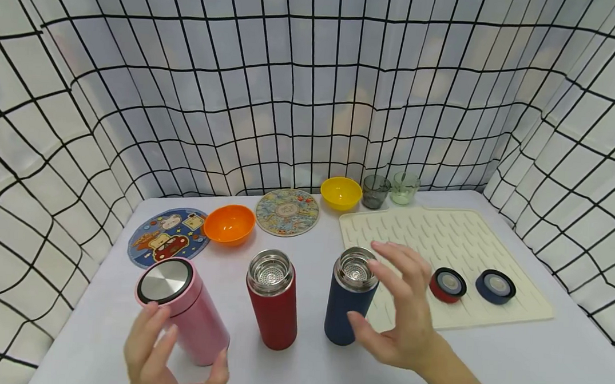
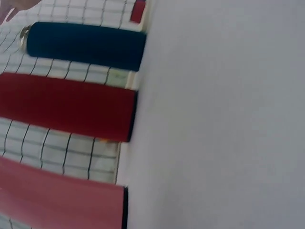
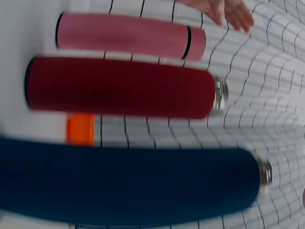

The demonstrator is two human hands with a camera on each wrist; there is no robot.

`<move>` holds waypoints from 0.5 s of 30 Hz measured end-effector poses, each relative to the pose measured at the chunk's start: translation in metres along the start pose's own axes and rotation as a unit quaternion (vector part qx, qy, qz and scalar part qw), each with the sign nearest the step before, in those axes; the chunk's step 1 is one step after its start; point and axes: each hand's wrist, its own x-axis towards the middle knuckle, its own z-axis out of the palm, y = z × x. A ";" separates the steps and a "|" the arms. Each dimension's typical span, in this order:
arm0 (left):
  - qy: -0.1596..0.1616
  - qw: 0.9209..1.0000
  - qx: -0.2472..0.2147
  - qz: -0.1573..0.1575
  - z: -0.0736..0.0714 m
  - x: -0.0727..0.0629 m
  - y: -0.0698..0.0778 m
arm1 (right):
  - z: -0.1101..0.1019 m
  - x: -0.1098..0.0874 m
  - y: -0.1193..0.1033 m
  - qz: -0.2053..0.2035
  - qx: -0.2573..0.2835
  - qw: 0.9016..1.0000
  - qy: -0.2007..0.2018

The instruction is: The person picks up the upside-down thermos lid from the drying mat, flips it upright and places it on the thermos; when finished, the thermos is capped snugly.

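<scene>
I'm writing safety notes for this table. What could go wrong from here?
The left hand is close to the tall pink bottle; a bump might topple it, perhaps into the red bottle.
The right hand is near the lidless blue bottle; a knock could tip it and spill any contents, as the blue lid lies on the mat.

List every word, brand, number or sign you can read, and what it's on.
No readable text in any view.
Round patterned mat: pale mark at its centre, too small to read.
Blue cartoon mat: pictures, no legible lettering.
Pink flask, red flask, navy flask: no lettering visible.
</scene>
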 end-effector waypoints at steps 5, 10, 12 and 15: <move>-0.160 0.984 -0.047 0.056 -0.002 -0.011 0.001 | -0.032 -0.019 0.014 0.045 -0.069 0.997 0.015; -0.314 0.947 -0.055 0.035 -0.007 -0.038 -0.017 | -0.065 -0.050 0.027 0.092 -0.138 0.986 -0.014; -0.355 0.934 -0.050 0.002 -0.008 -0.049 -0.022 | -0.076 -0.066 0.033 0.098 -0.164 0.981 -0.022; -0.389 0.918 -0.066 -0.049 -0.007 -0.062 -0.026 | -0.090 -0.091 0.045 0.106 -0.194 0.975 -0.037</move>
